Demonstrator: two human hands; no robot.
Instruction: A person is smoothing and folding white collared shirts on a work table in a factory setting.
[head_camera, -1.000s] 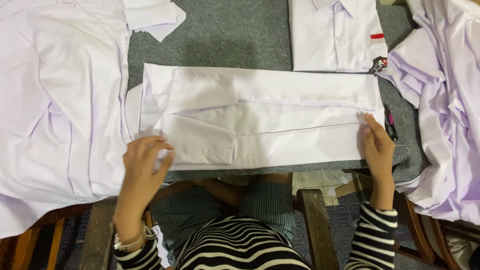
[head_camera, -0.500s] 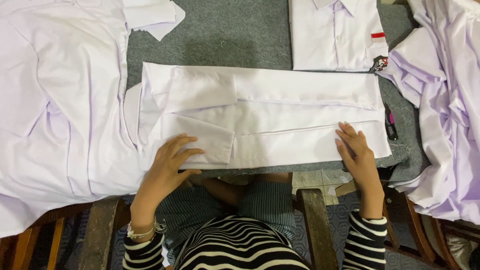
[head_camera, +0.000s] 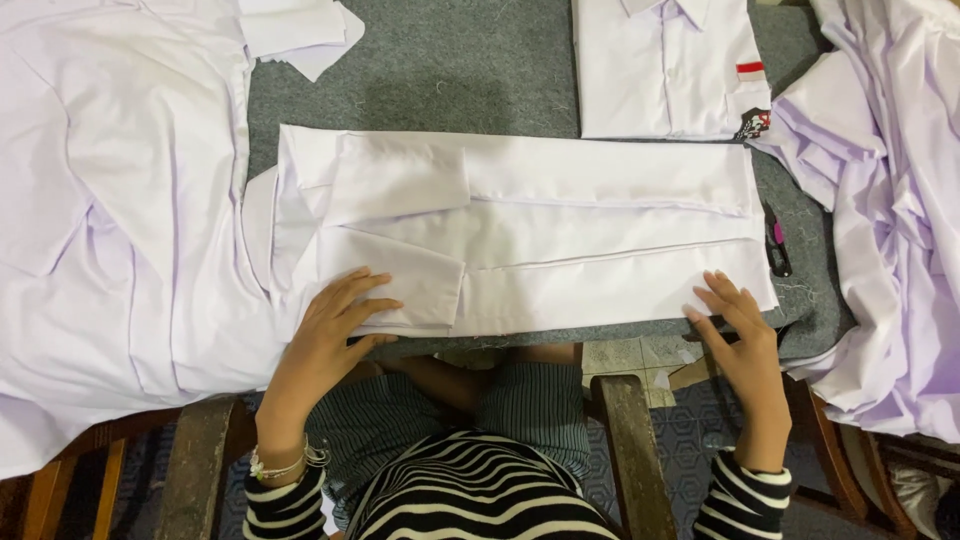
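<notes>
A white shirt (head_camera: 560, 240) lies folded into a long strip across the grey table (head_camera: 460, 70), sleeves folded over its left part. My left hand (head_camera: 335, 325) rests flat, fingers spread, on the strip's near left edge by the lower sleeve cuff. My right hand (head_camera: 735, 325) lies flat with fingers apart on the strip's near right corner. Neither hand grips the cloth.
A heap of white shirts (head_camera: 110, 200) covers the left side, another pile (head_camera: 890, 200) drapes off the right. A neatly folded shirt with a small red badge (head_camera: 665, 65) lies at the back. A small dark clipper (head_camera: 778, 250) sits by the strip's right end.
Both hands have slid toward me along the shirt, the left from the left end onto the lower sleeve, the right from the right edge down to the near right corner.
</notes>
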